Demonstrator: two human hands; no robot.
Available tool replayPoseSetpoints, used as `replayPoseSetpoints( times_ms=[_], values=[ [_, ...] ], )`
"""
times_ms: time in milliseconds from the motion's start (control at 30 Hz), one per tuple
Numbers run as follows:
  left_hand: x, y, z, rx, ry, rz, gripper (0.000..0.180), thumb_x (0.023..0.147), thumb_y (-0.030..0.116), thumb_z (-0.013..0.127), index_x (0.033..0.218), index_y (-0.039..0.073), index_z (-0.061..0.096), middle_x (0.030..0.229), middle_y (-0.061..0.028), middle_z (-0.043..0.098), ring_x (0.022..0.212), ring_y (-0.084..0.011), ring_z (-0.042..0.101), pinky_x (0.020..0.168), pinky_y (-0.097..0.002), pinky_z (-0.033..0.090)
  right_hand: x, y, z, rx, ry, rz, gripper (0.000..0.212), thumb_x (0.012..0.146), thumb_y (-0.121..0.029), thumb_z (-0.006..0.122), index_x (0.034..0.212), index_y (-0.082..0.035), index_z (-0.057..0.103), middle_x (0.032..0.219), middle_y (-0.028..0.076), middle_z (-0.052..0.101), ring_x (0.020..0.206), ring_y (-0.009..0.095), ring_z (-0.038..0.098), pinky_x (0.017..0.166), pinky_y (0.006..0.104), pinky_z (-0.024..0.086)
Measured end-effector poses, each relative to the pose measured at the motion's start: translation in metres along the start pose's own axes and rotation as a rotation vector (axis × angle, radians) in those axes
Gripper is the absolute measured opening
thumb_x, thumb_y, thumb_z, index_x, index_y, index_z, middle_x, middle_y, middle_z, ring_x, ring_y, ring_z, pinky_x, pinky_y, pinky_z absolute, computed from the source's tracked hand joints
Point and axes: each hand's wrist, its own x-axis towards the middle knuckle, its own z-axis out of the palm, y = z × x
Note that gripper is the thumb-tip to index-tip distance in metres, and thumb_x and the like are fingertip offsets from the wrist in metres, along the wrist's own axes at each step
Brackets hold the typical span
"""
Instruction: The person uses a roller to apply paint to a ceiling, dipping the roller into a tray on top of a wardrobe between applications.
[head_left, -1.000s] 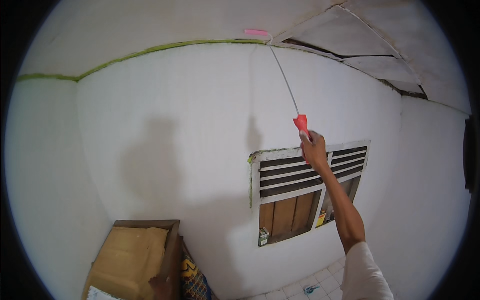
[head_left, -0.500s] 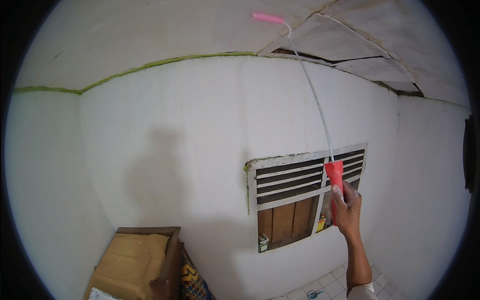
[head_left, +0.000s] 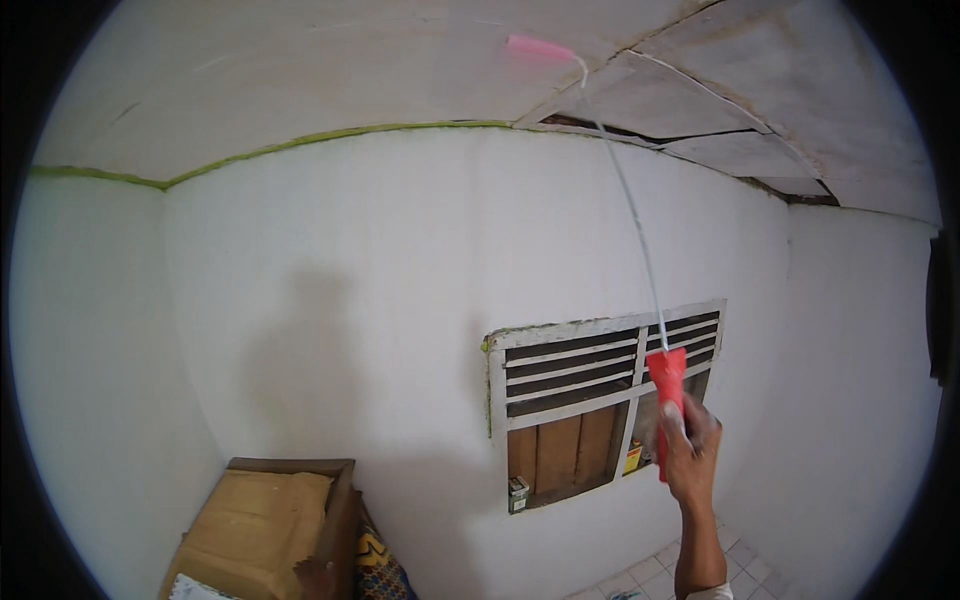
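Note:
My right hand (head_left: 690,450) is closed round the red handle (head_left: 668,385) of a small paint roller, its thumb lying along the grip. From the handle a long thin metal rod (head_left: 637,215) runs up and bends near its top. At its end, the pink roller sleeve (head_left: 541,48) lies against the whitish ceiling (head_left: 330,75), left of a panel seam. Pale smears show on the fingers. My left hand is out of view.
Beyond my hand, a slatted window frame (head_left: 570,405) holds a small box (head_left: 518,494) and a yellow container (head_left: 633,457). A cardboard-covered piece (head_left: 250,525) stands lower left, beside patterned cloth (head_left: 380,565). Ceiling panels (head_left: 690,95) at right have open dark gaps.
The view has tipped slightly upward. My right hand and the handle have dropped against the window, and the roller sleeve has shifted slightly away from the wall along the ceiling.

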Motion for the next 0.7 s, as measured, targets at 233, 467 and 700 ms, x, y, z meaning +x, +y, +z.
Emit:
replayPoseSetpoints(
  times_ms=[233, 467, 700],
  values=[
    [0.004, -0.005, 0.009, -0.004, 0.053, 0.030, 0.060, 0.075, 0.044, 0.064, 0.106, -0.007, 0.057, 0.101, -0.0254, 0.059, 0.102, -0.0401, 0.054, 0.095, -0.0527, 0.037, -0.051, -0.031, -0.024, 0.056, 0.156, 0.088, 0.030, 0.096, -0.024, 0.051, 0.097, 0.005, 0.060, 0.057, 0.002, 0.050, 0.043, 0.007, 0.045, 0.040, 0.0225, 0.034],
    [0.002, -0.011, 0.020, -0.001, 0.135, 0.065, 0.059, 0.076, 0.045, 0.063, 0.105, -0.006, 0.058, 0.101, -0.0250, 0.059, 0.102, -0.0399, 0.054, 0.094, -0.0532, 0.037, -0.004, -0.028, -0.002, 0.054, 0.035, 0.137, 0.023, 0.096, -0.020, 0.052, 0.093, 0.001, 0.060, 0.058, 0.000, 0.048, 0.046, 0.006, 0.045, 0.042, 0.0225, 0.035],
    [-0.003, -0.006, 0.000, -0.072, 0.006, 0.034, 0.058, 0.079, 0.045, 0.062, 0.105, -0.006, 0.057, 0.099, -0.0249, 0.059, 0.101, -0.0414, 0.055, 0.094, -0.0532, 0.038, -0.020, 0.023, 0.043, 0.004, -0.023, 0.149, 0.023, 0.095, -0.018, 0.055, 0.099, 0.003, 0.062, 0.064, 0.000, 0.050, 0.054, 0.007, 0.043, 0.049, 0.0251, 0.036]
  ],
)
